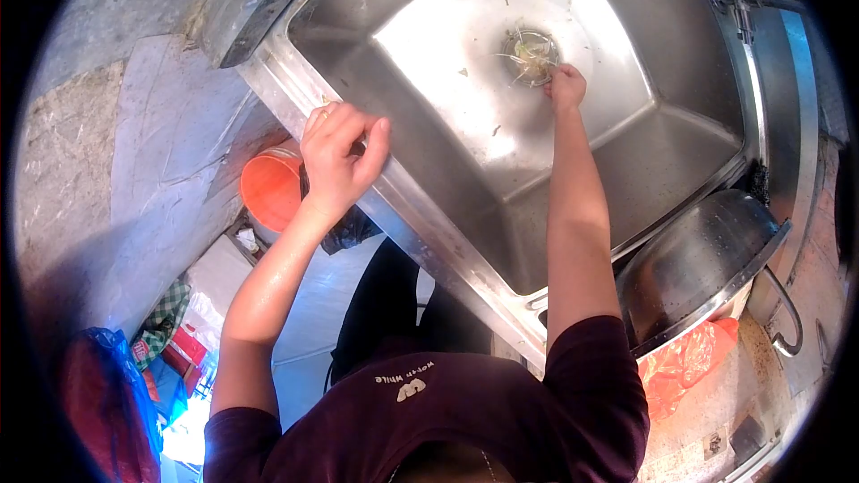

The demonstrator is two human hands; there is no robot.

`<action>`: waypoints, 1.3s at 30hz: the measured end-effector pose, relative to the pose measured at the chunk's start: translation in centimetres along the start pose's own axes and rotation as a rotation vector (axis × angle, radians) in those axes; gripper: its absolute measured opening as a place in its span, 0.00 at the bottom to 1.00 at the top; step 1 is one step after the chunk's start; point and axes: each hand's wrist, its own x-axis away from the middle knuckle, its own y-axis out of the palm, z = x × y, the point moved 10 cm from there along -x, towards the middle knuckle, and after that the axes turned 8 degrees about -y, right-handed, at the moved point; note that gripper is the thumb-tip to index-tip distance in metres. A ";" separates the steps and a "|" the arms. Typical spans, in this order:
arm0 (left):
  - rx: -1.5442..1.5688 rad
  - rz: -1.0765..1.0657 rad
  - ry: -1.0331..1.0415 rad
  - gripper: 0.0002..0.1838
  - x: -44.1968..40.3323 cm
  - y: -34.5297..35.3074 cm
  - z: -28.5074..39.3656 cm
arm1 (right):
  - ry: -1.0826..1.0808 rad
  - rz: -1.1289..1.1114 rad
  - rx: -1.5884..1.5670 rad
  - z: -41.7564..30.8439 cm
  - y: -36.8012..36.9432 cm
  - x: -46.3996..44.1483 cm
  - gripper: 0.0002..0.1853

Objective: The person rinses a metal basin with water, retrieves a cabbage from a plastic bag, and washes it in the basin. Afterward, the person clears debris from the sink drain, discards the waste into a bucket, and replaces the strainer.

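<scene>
Down in the steel sink [429, 63], my right hand [565, 88] is closed at the edge of a round sink strainer [542, 81] over the drain. Pale, stringy food scraps [530, 55] fill the strainer, some strands hanging past its rim. My left hand [344, 156] is at the sink's near left edge, its fingers curled inward and the thumb apart. The inside of that hand is hidden, and I cannot tell whether it presses on the edge. A few small dark bits lie on the sink floor.
A faucet [743, 22] stands at the sink's right side. A large steel basin [698, 259] leans by the right edge, above a red plastic bag [684, 367]. Below left are an orange bucket [271, 188] and a black bag [349, 231].
</scene>
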 end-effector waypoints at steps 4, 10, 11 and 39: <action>0.003 -0.004 -0.006 0.07 0.0 0.0 0.0 | 0.002 -0.001 -0.013 -0.1 0.1 0.0 0.03; 0.016 0.009 0.006 0.08 0.1 0.0 -0.2 | 0.025 -0.010 -0.045 0.2 0.2 -0.1 0.03; 0.016 0.012 0.010 0.08 0.1 0.0 -0.2 | 0.030 -0.017 -0.049 0.4 0.3 -0.2 0.03; 0.076 0.092 0.002 0.08 0.6 -0.9 -0.3 | -0.321 -0.402 -0.739 -24.4 0.6 4.5 0.34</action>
